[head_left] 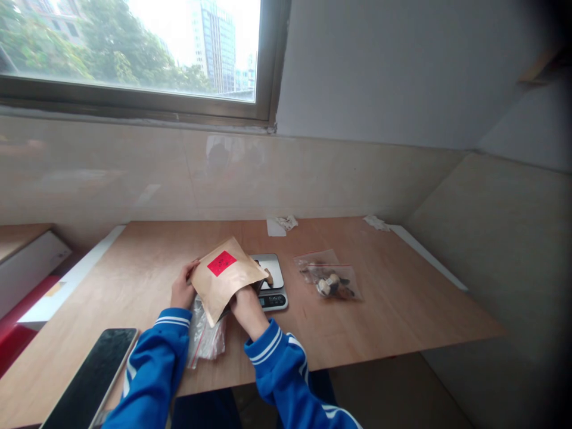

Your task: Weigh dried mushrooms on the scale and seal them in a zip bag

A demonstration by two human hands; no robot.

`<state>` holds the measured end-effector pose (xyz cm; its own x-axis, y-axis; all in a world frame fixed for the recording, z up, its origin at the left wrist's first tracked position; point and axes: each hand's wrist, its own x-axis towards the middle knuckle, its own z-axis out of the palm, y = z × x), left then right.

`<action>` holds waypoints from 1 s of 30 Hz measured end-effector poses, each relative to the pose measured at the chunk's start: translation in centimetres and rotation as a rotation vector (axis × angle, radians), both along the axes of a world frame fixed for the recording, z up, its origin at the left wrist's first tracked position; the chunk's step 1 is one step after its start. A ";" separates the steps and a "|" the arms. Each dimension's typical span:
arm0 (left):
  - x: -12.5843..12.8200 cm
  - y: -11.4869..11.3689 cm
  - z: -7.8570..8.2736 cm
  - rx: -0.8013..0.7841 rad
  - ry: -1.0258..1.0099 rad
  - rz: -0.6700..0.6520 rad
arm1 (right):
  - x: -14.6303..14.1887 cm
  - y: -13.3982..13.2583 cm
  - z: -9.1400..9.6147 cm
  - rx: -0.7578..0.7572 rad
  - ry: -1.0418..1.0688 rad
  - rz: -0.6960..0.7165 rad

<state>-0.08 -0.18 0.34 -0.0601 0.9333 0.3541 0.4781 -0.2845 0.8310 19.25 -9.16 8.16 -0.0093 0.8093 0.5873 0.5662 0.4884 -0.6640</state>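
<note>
- Holding a kraft paper envelope (235, 285) up in both hands, near the front edge of the plywood counter (402, 298), its red label (221, 263) facing up.
- It looks light and soft, thin paper that will bend and crease, so the edges seem the best place to take hold.
- My left hand (184, 286) pinches the envelope's left edge, with the fingers curled over it.
- My right hand (247, 311) sits at the lower edge, its fingers hidden behind the paper, so I cannot tell how they grip.
- My blue striped sleeves (281, 369) angle in from the front edge, wrists turned toward each other.
- Just beyond the envelope stands a digital scale (272, 298), with a small brown piece (269, 276) at the envelope's right corner.
- Right of the scale lies a clear bag of dried pieces (333, 283); a second clear bag (206, 336) lies beneath my hands.
- A smartphone (89, 378) lies at the front left corner.
</note>
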 end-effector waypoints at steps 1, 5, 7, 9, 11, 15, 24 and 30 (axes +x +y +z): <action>0.0 0.0 0.0 0.001 0.004 0.003 | 0.2 -0.2 -0.2 -0.042 -0.014 0.006; 0.0 -0.1 0.1 -0.011 0.011 0.015 | 0.9 -0.8 0.1 -0.144 -0.044 0.047; 0.1 -0.1 0.2 -0.017 0.018 0.022 | 1.3 -1.1 0.8 -0.151 -0.053 0.082; 0.1 -0.1 0.2 -0.019 0.026 0.026 | 1.9 -1.5 1.4 -0.173 -0.069 0.104; 0.0 -0.1 0.1 -0.019 0.032 0.026 | 2.5 -1.8 1.9 -0.188 -0.082 0.102; -0.2 0.2 -0.3 -0.024 0.022 0.013 | 3.3 -2.4 2.6 -0.135 -0.073 0.093; -0.5 0.4 -0.9 -0.012 0.036 0.016 | 5.1 -4.0 4.7 -0.154 -0.001 0.121; -0.4 0.3 -0.7 -0.003 0.074 0.029 | 6.4 -4.6 5.3 -0.178 0.114 0.132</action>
<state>-0.45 0.09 -0.34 -0.0609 0.9326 0.3559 0.5465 -0.2672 0.7937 25.64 -13.75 13.49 -0.0638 0.8965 0.4385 0.4216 0.4225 -0.8024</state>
